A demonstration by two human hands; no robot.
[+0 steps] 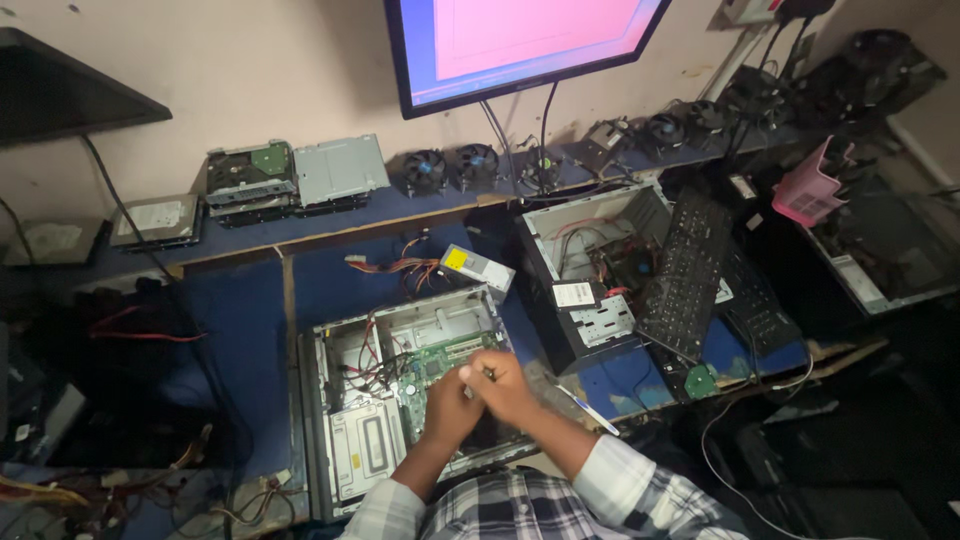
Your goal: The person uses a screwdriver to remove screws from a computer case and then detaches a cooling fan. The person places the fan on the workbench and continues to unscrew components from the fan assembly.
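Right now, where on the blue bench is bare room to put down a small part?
The bare blue bench left of the open computer case is free, up to the shelf edge. A smaller patch lies behind that case, beside the loose power supply. It is crowded to the right, around the second case and keyboards. Both hands work over the near case.

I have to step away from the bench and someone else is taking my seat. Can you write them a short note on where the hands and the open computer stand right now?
Left hand: held over the open computer case, against the right hand; whether it grips anything cannot be told.
Right hand: closed around a small slim tool or part, too small to identify.
The case lies flat on the blue bench, side panel off, green motherboard and loose cables exposed.
A power supply with its wire bundle lies behind the case; a second open case sits to the right, a black keyboard leaning on it.
Done: case opened. Left: board still inside.
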